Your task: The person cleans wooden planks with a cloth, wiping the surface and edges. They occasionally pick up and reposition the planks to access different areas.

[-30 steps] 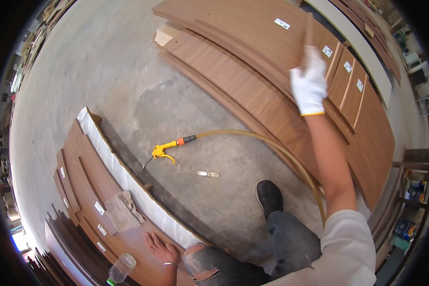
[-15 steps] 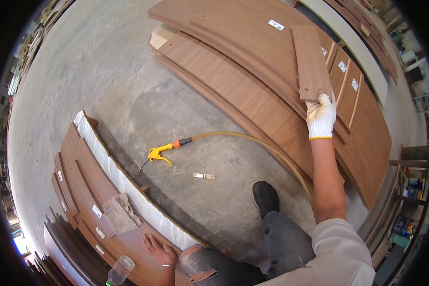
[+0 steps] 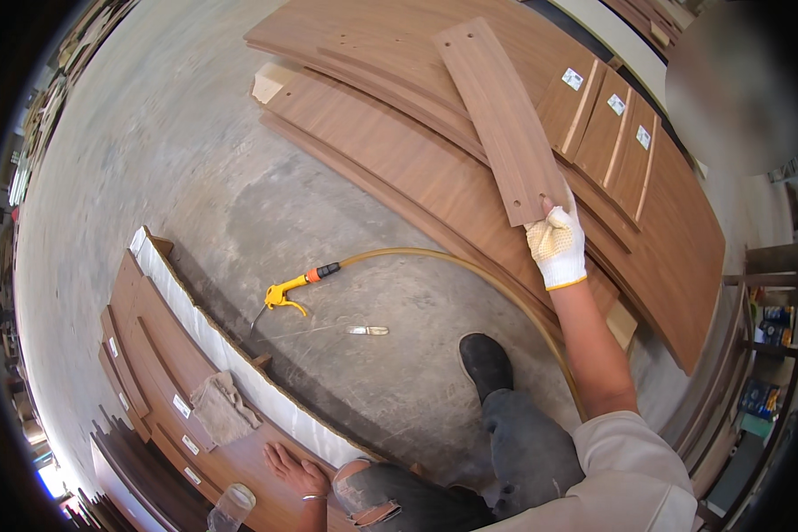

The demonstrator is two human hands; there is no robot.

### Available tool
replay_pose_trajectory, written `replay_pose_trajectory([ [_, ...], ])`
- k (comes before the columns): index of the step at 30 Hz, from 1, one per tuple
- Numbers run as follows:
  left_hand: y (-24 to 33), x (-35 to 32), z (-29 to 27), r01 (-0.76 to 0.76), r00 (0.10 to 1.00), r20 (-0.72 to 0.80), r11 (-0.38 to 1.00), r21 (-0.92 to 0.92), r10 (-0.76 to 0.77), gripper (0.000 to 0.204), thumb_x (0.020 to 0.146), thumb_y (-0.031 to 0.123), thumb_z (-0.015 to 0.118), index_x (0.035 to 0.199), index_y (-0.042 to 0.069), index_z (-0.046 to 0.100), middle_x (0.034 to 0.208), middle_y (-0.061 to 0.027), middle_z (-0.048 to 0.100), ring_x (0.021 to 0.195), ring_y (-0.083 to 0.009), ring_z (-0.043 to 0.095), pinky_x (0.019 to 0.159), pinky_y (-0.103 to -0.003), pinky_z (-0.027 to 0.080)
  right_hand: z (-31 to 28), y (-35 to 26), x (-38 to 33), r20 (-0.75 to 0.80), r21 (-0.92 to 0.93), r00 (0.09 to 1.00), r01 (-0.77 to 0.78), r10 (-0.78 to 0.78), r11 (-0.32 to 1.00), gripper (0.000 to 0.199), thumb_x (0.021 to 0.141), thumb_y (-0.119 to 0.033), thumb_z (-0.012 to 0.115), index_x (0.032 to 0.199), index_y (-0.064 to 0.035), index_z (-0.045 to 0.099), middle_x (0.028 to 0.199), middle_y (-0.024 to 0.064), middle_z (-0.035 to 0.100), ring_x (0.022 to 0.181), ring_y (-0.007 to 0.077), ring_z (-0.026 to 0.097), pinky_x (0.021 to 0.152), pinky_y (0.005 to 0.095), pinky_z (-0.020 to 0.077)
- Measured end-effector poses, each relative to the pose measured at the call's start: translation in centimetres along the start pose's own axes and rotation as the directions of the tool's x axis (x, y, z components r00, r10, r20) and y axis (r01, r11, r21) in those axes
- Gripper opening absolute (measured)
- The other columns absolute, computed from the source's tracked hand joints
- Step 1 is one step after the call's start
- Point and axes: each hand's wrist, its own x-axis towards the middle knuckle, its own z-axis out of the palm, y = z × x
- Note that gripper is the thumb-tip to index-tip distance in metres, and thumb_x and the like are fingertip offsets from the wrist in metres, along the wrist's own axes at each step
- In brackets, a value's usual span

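Note:
My right hand [image 3: 557,246], in a white knit glove, grips the near end of a brown wood-grain board [image 3: 496,120]. The board has round holes near both ends and is held up over the stack of large brown panels [image 3: 363,137]. Bare, my left hand [image 3: 296,470] rests flat with fingers extended on another brown panel [image 3: 270,436] at the lower left. A crumpled grey-beige cloth [image 3: 224,408] lies just beyond it, and a clear plastic bottle [image 3: 232,508] stands nearer to me.
A yellow air blow gun [image 3: 284,291] lies on the concrete floor, its amber hose [image 3: 452,257] curving toward my right side. Beside it is a small box-cutter-like tool [image 3: 367,330]. Slim strips with labels [image 3: 619,142] rest on the right-hand panels. Shelving [image 3: 771,346] stands far right.
My right hand has carried the board leftward and nearer, tilting its far end to the left. The left hand stays on the panel. My view has shifted slightly.

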Motion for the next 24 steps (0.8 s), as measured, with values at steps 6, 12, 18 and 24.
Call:
replay_pose_trajectory([
  [6, 0.3, 0.1, -0.1, 0.002, 1.0, 0.008, 1.0, 0.0, -0.002, 0.069, 0.106, 0.039, 0.036, 0.161, -0.003, 0.035, 0.169, -0.0303, 0.031, 0.155, -0.0527, 0.027, 0.127, -0.064, 0.02, -1.0, 0.0, -0.3, 0.014, -0.005, 1.0, -0.021, 0.021, 1.0, 0.066, 0.099, 0.01, 0.052, 0.161, -0.0095, 0.041, 0.155, 0.018, 0.05, 0.139, 0.0353, 0.055, 0.111, 0.0591, 0.053],
  [12, -0.1, -0.2, 0.0, 0.008, 1.0, 0.006, 1.0, 0.013, -0.008, 0.07, 0.106, 0.041, 0.035, 0.162, -0.002, 0.034, 0.169, -0.0298, 0.031, 0.155, -0.0524, 0.028, 0.127, -0.064, 0.02, -0.4, 0.3, -0.7, -0.021, -0.006, 0.998, -0.056, 0.055, 0.998, 0.066, 0.098, 0.009, 0.045, 0.161, -0.0106, 0.043, 0.153, 0.0176, 0.052, 0.14, 0.0348, 0.053, 0.111, 0.0614, 0.0522],
  [18, 0.2, -0.1, 0.2, 0.023, 1.0, 0.004, 1.0, -0.005, -0.023, 0.071, 0.106, 0.042, 0.035, 0.162, -0.002, 0.035, 0.169, -0.0298, 0.031, 0.155, -0.052, 0.028, 0.127, -0.064, 0.02, -1.9, 0.7, -1.0, -0.011, 0.045, 0.995, -0.104, 0.104, 0.994, 0.076, 0.086, 0.008, 0.044, 0.159, -0.0112, 0.047, 0.154, 0.0179, 0.052, 0.141, 0.0368, 0.053, 0.117, 0.0652, 0.0456],
  [24, 0.4, 0.1, -0.1, 0.027, 1.0, 0.006, 1.0, 0.007, -0.027, 0.071, 0.106, 0.042, 0.035, 0.162, -0.003, 0.036, 0.168, -0.0299, 0.032, 0.155, -0.052, 0.028, 0.127, -0.064, 0.02, -2.7, 0.9, -0.9, 0.038, 0.054, 0.992, -0.126, 0.124, 0.991, 0.076, 0.086, 0.008, 0.043, 0.16, -0.011, 0.046, 0.153, 0.0174, 0.053, 0.142, 0.0341, 0.052, 0.119, 0.0616, 0.0452],
])
